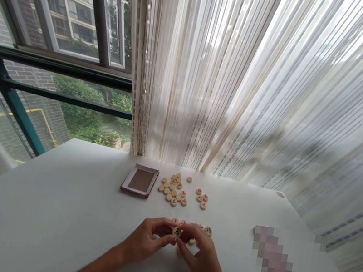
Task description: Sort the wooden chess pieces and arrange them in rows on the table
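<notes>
Between the fingertips of my two hands is a round wooden xiangqi piece [176, 232] with a dark character facing me. My left hand [148, 237] pinches it from the left, and my right hand [200, 249] has its thumb and fingers at the right side. Just beyond and partly behind my fingers lie several more pieces, among them a dark-marked piece [208, 231]; some are hidden by my right hand. Farther back is a loose cluster of pieces [172, 187], mostly blank side up. A small group with red characters [204, 198] lies right of it.
An open shallow box [140, 180] with a brown rim and pale lining stands left of the cluster. The white table [62, 213] reaches to the striped curtain [185, 109] and window [66, 12]. A pixelated patch [280, 271] covers something at the right.
</notes>
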